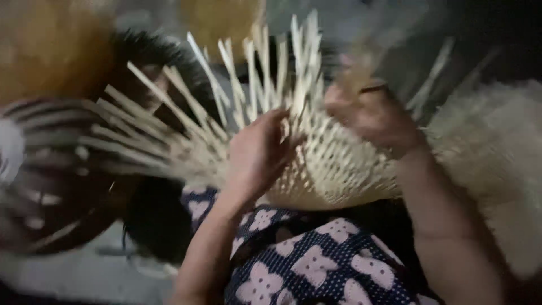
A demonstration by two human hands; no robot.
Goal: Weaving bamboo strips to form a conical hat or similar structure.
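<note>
My left hand (pixel 257 149) is curled around the upright strips of the half-woven basket (pixel 339 164) that rests on my lap, fingers pinching the pale slats where the woven wall ends. My right hand (pixel 372 116) is at the basket's far rim among the loose strips (pixel 265 68) that fan upward and outward; it is blurred, so I cannot tell whether it is gripping a strip or only pressing on the weave. Below the basket lies my dark blue flowered cloth (pixel 322 265). A second pale woven piece (pixel 497 152) sits just beside my right forearm.
</note>
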